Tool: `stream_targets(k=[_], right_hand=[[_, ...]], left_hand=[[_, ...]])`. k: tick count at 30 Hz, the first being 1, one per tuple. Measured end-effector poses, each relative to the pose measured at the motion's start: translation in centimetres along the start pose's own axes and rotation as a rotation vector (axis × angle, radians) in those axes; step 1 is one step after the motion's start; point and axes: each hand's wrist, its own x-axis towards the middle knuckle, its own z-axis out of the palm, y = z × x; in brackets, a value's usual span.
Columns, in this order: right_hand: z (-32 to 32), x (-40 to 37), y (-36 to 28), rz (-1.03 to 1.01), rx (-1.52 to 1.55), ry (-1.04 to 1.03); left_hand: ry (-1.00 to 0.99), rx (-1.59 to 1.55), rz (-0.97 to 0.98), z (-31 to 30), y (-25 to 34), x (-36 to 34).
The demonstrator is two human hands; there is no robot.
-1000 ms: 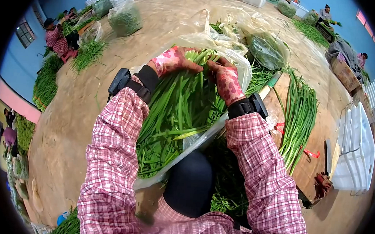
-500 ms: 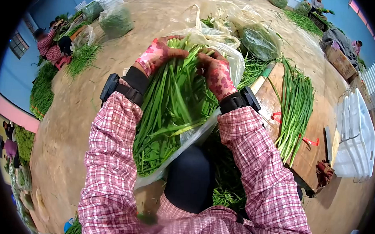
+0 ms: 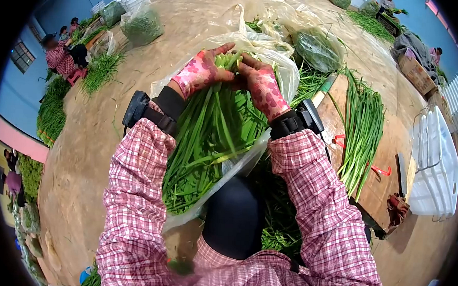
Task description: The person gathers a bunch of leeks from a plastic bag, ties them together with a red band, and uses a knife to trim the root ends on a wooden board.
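My left hand (image 3: 204, 72), in a pink patterned fingerless glove, is closed around a bunch of chives (image 3: 219, 103) near its pale stem ends. Opposite it, my right hand (image 3: 263, 87), gloved alike, has its fingers bent in against the same stem ends; its fingertips are partly hidden. The leaves hang down toward me over an open clear plastic bag (image 3: 181, 222) that holds more loose greens (image 3: 185, 187). My dark-clad knee (image 3: 234, 216) is right beside the bag.
At right, a wooden board (image 3: 390, 133) carries a pile of chives (image 3: 363, 132), red ties (image 3: 380, 170) and a flat dark strip (image 3: 401, 172). White crates (image 3: 437, 164) stand beyond. Filled plastic bags (image 3: 319, 49) lie ahead. Another person (image 3: 57, 56) sits among greens at far left.
My hands have come closer together over the stem ends. The left hand has shifted slightly right and the bunch between them looks narrower.
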Motion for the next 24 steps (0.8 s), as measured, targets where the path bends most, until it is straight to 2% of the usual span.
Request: stream_targets(k=[1, 3, 4, 7, 8, 9, 10, 12, 14, 16, 17, 18, 20, 21, 24], right_hand=[[-0.4, -0.3, -0.1, 0.046, -0.039, -0.006], [-0.6, -0.8, -1.1, -0.123, -0.524, -0.029], [-0.7, -1.4, -1.4, -0.209, -0.764, -0.046], [-0.1, -2.5, -2.4, -0.224, -0.464, -0.121], [0.2, -2.1, -2.2, -0.219, -0.407, -0.112], [0.7, -1.9, -1.9, -0.224, -0.445, -0.147], [1.8, -1.9, -1.1, -0.248, -0.318, -0.199], [5.4, -3.5, -2.0, -0.186, -0.376, -0.277], [7.3, -3.9, -1.3, -0.311, -0.36, -0.255], [8.9, -5.1, -1.0, -0.43, -0.419, -0.199], [9.3, -5.4, -0.9, -0.129, -0.013, -0.254], [9.1, -5.7, -1.0, -0.096, -0.019, -0.258], [9.6, -6.2, -0.5, -0.213, -0.025, -0.224], [9.8, -6.4, -0.5, -0.211, -0.057, -0.184], [10.5, -6.5, -0.2, -0.22, -0.07, -0.093]], left_hand=[[0.015, 0.094, 0.033, 0.1, -0.3, 0.1], [0.089, 0.221, 0.124, 0.4, -0.8, 0.0], [0.079, 0.098, 0.091, 0.4, -0.9, -0.2], [0.108, -0.192, -0.002, -0.6, 0.7, -1.8], [0.133, -0.096, 0.081, -1.2, 1.5, -2.2], [0.189, -0.062, 0.062, -1.6, 2.2, -2.9], [0.245, -0.031, 0.041, -1.6, 2.6, -3.5], [0.238, -0.173, 0.05, -1.6, 2.2, -4.7], [0.101, -0.133, 0.158, -3.1, 1.7, -6.4], [0.092, -0.3, 0.07, -3.2, 0.8, -6.5], [-0.022, -0.482, 0.054, -1.9, 2.9, -8.3], [-0.004, -0.544, 0.086, -1.3, 3.4, -9.1], [0.034, -0.68, 0.155, -0.7, 3.6, -10.1], [0.019, -0.65, 0.164, -1.0, 3.4, -10.5], [0.224, -0.772, 0.164, -0.4, 3.4, -10.9]])
